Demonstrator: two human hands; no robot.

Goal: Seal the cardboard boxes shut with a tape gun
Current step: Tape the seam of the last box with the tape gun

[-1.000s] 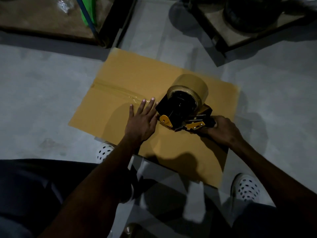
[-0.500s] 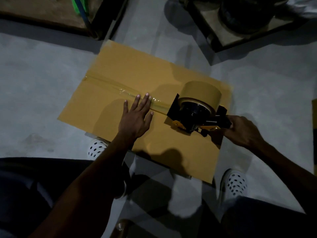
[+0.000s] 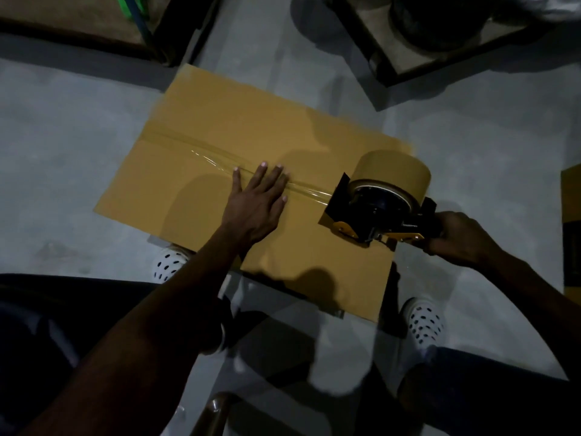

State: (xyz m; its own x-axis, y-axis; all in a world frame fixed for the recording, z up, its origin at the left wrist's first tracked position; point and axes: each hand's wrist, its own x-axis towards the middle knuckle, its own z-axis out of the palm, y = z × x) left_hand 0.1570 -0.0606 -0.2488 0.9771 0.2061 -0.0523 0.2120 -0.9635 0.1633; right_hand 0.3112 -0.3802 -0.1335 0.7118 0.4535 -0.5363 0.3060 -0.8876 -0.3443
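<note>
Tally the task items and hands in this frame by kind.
Cardboard box: 1
Tape gun: 1
Hands: 2, left hand flat on the laid tape, right hand on the gun's grip
White shoes: 2
Total: 6

Tan box [image 3: 220, 127], blk/yellow tape gun [image 3: 374, 212]

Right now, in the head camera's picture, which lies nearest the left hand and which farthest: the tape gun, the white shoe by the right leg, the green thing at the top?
From the left hand:
1. Black-and-yellow tape gun, to its right.
2. White perforated shoe, lower right.
3. Green object, top left edge.
</note>
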